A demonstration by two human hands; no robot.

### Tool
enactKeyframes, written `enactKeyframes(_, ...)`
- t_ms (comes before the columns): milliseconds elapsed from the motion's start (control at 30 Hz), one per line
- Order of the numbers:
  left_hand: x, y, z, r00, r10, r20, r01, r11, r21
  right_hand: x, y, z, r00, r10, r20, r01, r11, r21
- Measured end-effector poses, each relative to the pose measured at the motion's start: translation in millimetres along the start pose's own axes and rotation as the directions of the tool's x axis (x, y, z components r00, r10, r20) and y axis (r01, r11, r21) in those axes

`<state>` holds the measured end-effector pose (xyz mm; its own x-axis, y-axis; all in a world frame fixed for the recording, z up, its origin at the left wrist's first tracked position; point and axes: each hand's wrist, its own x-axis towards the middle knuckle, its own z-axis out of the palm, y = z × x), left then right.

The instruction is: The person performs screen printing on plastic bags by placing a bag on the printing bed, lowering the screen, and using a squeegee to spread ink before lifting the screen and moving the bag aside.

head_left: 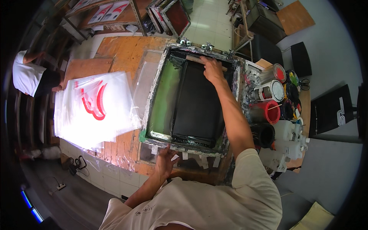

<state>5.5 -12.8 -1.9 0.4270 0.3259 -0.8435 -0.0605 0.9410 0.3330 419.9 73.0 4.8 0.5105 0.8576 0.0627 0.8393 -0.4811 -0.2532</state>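
— Over the far end of the screen-printing frame (191,101), what grips?
— Right hand (212,69), fingers curled down onto the wooden squeegee handle (199,60), pressed against the frame's far rail. Probably held there so the blade sits square across the mesh, beyond the black ink (197,103).

— And nearer the frame's front edge?
— Left hand (165,161), fingers spread and loose, grasping nothing, hovering just short of the taped front rail. Likely ready to steady the frame.

— Left of the frame?
— Stack of clear plastic sheets (96,111) with a curved red print, fanned out so wet prints lie apart, perhaps.

— Right of the frame?
— Cluster of ink cans (274,90), lids off, red, green and black showing, plus a red bucket (266,112) with a stick in it. Close by, within reach of the gripping hand. White plastic jugs (293,138) just nearer.

— Beneath the frame?
— Worn orange wooden tabletop (119,48), ink-smeared round the frame, hinge clamps (195,45) holding the far rail.

— Beyond the frame?
— Spare screens (170,15) leaning on a tiled floor. Far left of the frame, another person in a white shirt (25,74) beside shelving.
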Motion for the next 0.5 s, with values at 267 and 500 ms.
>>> enactKeyframes(267,-13,-4,2,0.991,0.106,0.077,-0.11,0.993,0.05,-135,-63,11,0.997,-0.072,0.01,0.072,0.997,0.005)
enactKeyframes(500,-7,-1,3,0.99,0.103,0.098,-0.118,0.981,0.157,-301,-148,-22,0.996,-0.088,-0.014,0.089,0.989,0.118)
